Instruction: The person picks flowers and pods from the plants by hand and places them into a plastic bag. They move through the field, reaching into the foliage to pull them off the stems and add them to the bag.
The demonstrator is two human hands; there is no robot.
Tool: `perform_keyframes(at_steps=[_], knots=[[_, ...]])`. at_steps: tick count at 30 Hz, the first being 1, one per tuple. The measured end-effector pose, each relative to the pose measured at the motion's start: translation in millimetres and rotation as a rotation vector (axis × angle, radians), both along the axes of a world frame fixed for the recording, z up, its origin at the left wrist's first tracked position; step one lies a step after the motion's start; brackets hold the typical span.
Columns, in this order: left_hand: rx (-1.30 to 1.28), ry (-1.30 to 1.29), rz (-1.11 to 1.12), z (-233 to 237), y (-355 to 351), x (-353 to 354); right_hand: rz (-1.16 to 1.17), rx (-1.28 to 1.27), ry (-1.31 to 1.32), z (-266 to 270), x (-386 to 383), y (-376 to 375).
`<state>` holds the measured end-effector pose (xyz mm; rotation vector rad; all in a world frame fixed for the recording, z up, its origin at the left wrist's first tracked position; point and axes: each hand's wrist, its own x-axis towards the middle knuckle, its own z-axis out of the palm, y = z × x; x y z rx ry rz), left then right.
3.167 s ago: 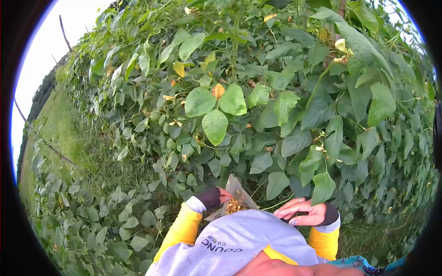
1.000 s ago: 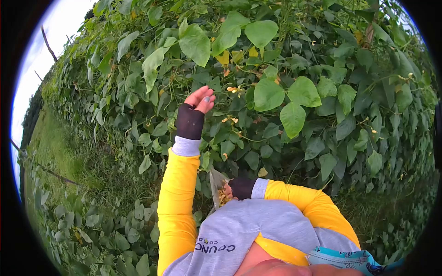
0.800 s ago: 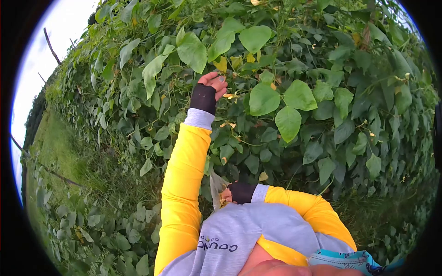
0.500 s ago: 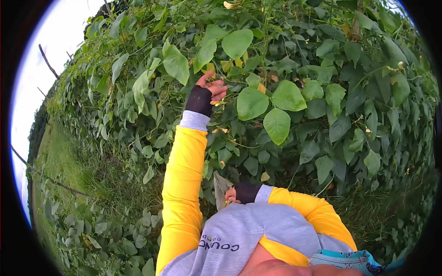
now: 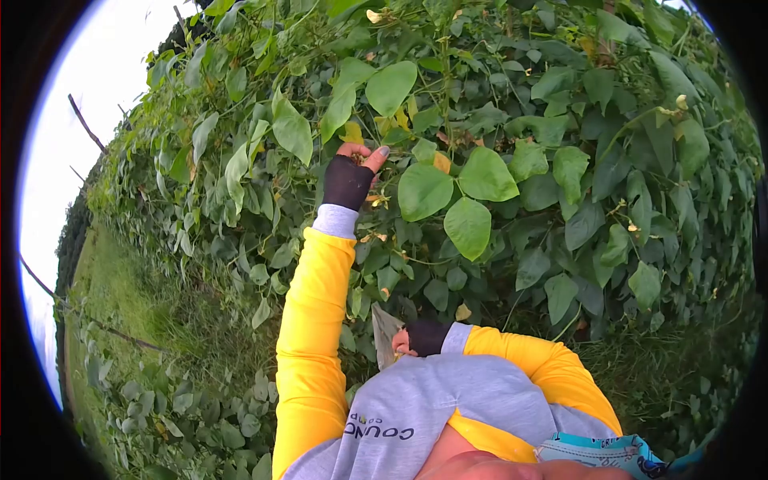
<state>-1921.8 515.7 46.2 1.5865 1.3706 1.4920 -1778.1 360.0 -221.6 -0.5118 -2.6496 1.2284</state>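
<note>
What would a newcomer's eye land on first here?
Probably the bright yellow left sleeve, stretched upward left of centre, with the left hand at the foliage. Right of that hand in the picture, three broad green leaves stand out. Below, the right hand is at a pale bag.

grassy ground (image 5: pixel 132 280) (brighter at left), low leafy plants (image 5: pixel 180 404) nearer by.

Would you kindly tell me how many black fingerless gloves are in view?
2: one glove on the left hand, up among the leaves; the other glove on the right hand, beside the pale bag.
</note>
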Motion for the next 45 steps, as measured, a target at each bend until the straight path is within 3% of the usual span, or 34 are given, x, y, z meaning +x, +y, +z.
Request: perform_keyframes(at_steps=[13,22,28,31,34,35,39,40,45], knots=[[0.120,0.650,0.155,20,-16,-60,0.067,-0.027,0.037,-19,-9,8],[0.090,0.474,0.159,24,-32,-66,0.037,0.014,0.049,-16,-13,3],[0.190,0.544,0.202,26,-51,-70,0.017,-0.030,0.068,-21,-15,-4],[0.066,0.417,0.161,35,-78,-66,-0.005,-0.075,0.061,-25,-19,-4],[0.068,0.363,0.177,24,-109,-66,-0.169,-0.003,0.218,-7,-14,1],[0.036,0.303,0.182,20,-119,-65,-0.278,0.064,0.276,17,-7,3],[-0.014,0.300,0.227,-2,-154,-79,-0.708,0.235,0.360,21,2,45],[-0.041,0.263,0.236,-8,-163,-77,-0.762,0.146,0.401,24,4,58],[-0.257,0.093,0.167,-55,-209,-71,-0.864,0.416,0.233,16,-3,113]])
